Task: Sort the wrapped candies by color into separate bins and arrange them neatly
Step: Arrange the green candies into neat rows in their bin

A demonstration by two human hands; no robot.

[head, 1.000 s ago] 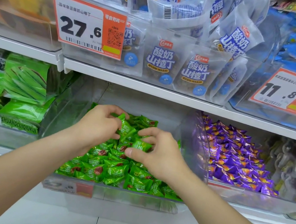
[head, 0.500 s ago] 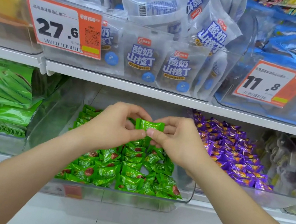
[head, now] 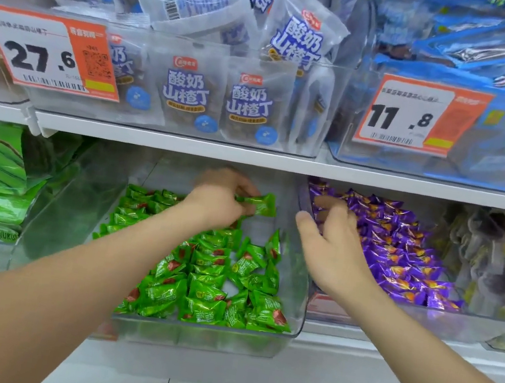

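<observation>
White store shelf board (head: pixel 169 141) above, two clear plastic bins side by side beneath it

Left clear plastic bin (head: pixel 205 336): heap of green-wrapped candies (head: pixel 208 277) fills front and middle

Right clear plastic bin (head: pixel 422 321), touching first: pile of purple-wrapped candies (head: pixel 400 254)

Right hand (head: pixel 331 247) reaches across shared wall, fingers loosely spread above purple pile, nothing seen in grasp, tips blurred

Left hand (head: pixel 216 205) raised over rear of green bin, thumb and fingertips pinching single green-wrapped candy (head: pixel 259 204), held clear above heap, near dividing wall

The right hand (head: pixel 330 253) released the green candy (head: pixel 259 204), reaching over purple candies (head: pixel 401 248).
</observation>
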